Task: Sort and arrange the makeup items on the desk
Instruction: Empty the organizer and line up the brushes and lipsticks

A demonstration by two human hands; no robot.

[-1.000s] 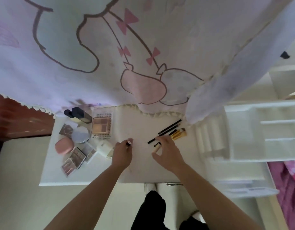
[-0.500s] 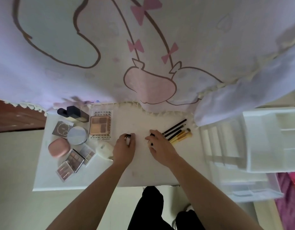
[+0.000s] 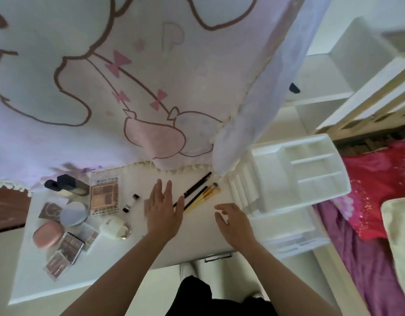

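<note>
Your left hand (image 3: 163, 209) is flat and spread, fingers extended toward the far edge of the desk (image 3: 197, 238), and it holds nothing. Its outer fingers lie beside, and may partly cover, the near ends of a small bundle of brushes and pencils: two dark pencils (image 3: 197, 187) and several yellow-handled brushes (image 3: 206, 195), all angled toward the far right. Your right hand (image 3: 233, 218) hovers nearer to you and to the right, fingers loosely curled and apart, empty as well. Just beyond it stands a white plastic organiser (image 3: 295, 174) with open compartments on top and shallow drawers below; no makeup shows in its compartments. To the left of your left hand, a small tube with a dark cap (image 3: 130, 202) lies alone on the bare desk. Further left sits the main cluster: a warm-toned eyeshadow palette (image 3: 104, 196), a dark bottle (image 3: 70, 185) lying on its side, a round pale compact (image 3: 73, 213), a pink oval case (image 3: 48, 233), a white rounded case (image 3: 113, 228) and several small square palettes (image 3: 70, 246), close together and some overlapping. Sorting looks to be at an early stage, with items grouped but not stowed. The likely next move is gathering the brushes and pencils; that calls for closing your fingers around the whole bundle so none roll off.
</note>
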